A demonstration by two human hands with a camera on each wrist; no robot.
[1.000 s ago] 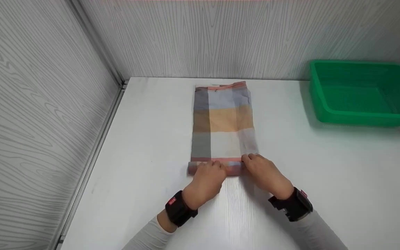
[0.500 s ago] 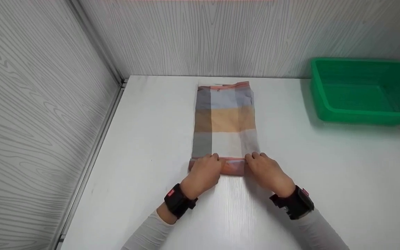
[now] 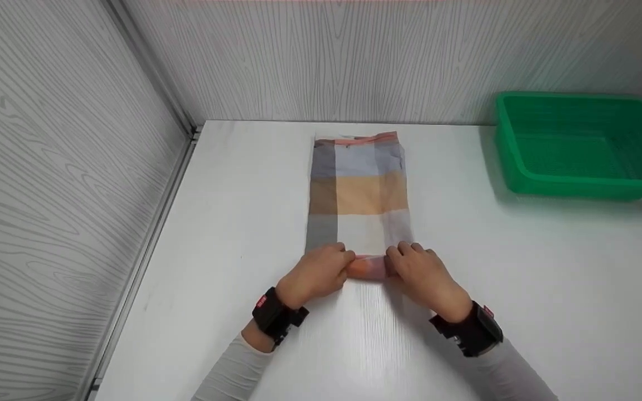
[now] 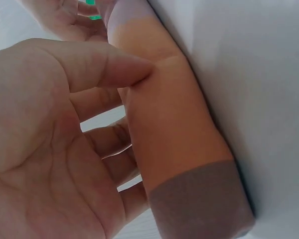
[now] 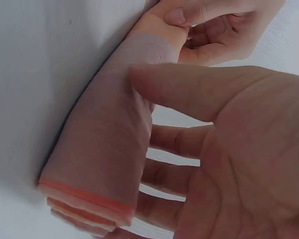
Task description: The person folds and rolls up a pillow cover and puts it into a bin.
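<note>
Grey wood-grain walls enclose a white table (image 3: 521, 289), on which a green basket (image 3: 583, 147) is set at the far right corner. A checked cloth (image 3: 359, 195) is laid flat along the middle, its near end wound into a roll (image 3: 366, 268). The roll is gripped by the left hand (image 3: 315, 273) and the right hand (image 3: 424, 275), fingers curled over it and thumbs pressed against it. Uneven pressure could skew the roll into a cone, and loosened thumbs could let it spring open. Layers at the right end appear slightly stepped, though the wrist view is too close to be sure.
</note>
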